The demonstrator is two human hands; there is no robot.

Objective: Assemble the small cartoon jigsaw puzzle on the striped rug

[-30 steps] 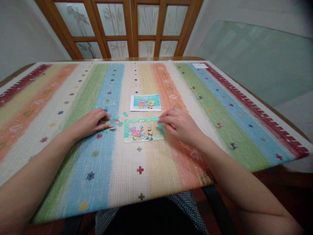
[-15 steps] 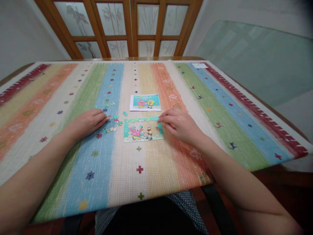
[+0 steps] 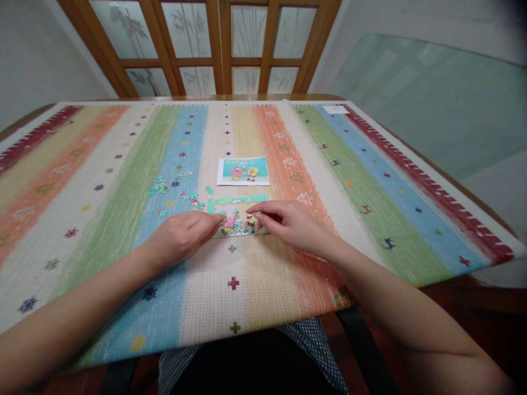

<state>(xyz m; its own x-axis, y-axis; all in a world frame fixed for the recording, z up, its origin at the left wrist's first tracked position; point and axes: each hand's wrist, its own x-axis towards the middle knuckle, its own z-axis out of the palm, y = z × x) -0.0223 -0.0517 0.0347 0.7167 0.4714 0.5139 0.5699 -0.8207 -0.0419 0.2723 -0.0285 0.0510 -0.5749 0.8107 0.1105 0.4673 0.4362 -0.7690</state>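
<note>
A small, partly assembled cartoon jigsaw puzzle [image 3: 236, 211] lies on the striped table mat [image 3: 263, 263]. My left hand [image 3: 185, 233] rests at the puzzle's lower left corner, fingers curled together and fingertips touching its edge. My right hand [image 3: 286, 222] lies over the puzzle's right part, fingertips pinched near its middle; I cannot see a piece in them. Loose teal puzzle pieces [image 3: 173, 189] are scattered left of the puzzle. A reference picture [image 3: 242, 170] of the same cartoon sits just beyond the puzzle.
The mat covers a wooden table up to its near edge [image 3: 230, 329]. A glass sheet [image 3: 432, 99] leans at the right. Wooden-framed frosted doors [image 3: 222, 44] stand behind the table. A small white label [image 3: 336, 109] lies at the mat's far right.
My left hand left the loose pieces and moved right to the puzzle's lower left corner. My right hand slid from the puzzle's upper right corner toward its middle.
</note>
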